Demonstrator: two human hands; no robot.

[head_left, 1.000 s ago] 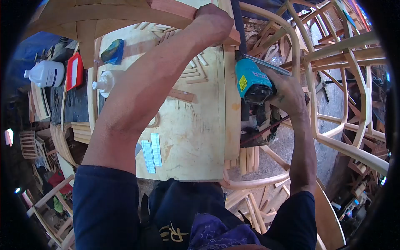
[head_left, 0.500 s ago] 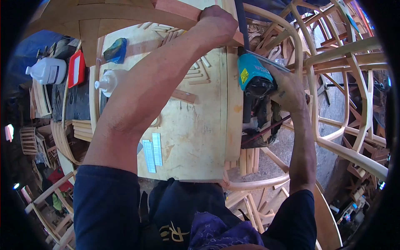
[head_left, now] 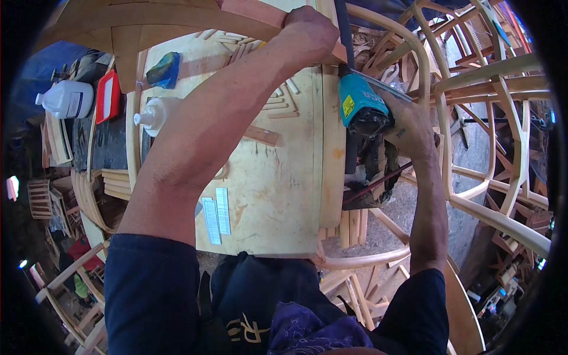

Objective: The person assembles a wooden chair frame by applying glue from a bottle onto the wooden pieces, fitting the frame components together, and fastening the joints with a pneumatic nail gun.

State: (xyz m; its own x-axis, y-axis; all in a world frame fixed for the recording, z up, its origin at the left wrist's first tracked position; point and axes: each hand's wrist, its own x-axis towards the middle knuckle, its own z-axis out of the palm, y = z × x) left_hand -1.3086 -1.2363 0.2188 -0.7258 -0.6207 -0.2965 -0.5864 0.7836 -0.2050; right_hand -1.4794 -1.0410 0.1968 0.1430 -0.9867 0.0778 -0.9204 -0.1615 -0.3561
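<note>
At the top of the head view, my left hand (head_left: 310,34) is closed round the end of a curved wooden piece (head_left: 251,15) that lies across the far part of the worktable (head_left: 284,195). My right hand (head_left: 408,121) grips a teal power tool (head_left: 362,103) at the table's right edge. The tool's nose points away from me, near the end of the wooden piece. Most fingers of both hands are hidden. Small wooden strips (head_left: 278,106) and a flat wooden block (head_left: 261,135) lie on the table beyond my left forearm.
A white bottle (head_left: 155,116), a blue bag (head_left: 164,71), a white jug (head_left: 68,100) and a red tray (head_left: 107,96) stand to the left. Two printed labels (head_left: 222,211) lie near the table's front. Curved chair frames (head_left: 497,219) crowd the right side.
Compared with a second ago, my hands, the teal tool and the wooden piece sit slightly further right in view. Both hands keep their holds. Little differs from half a second ago.
</note>
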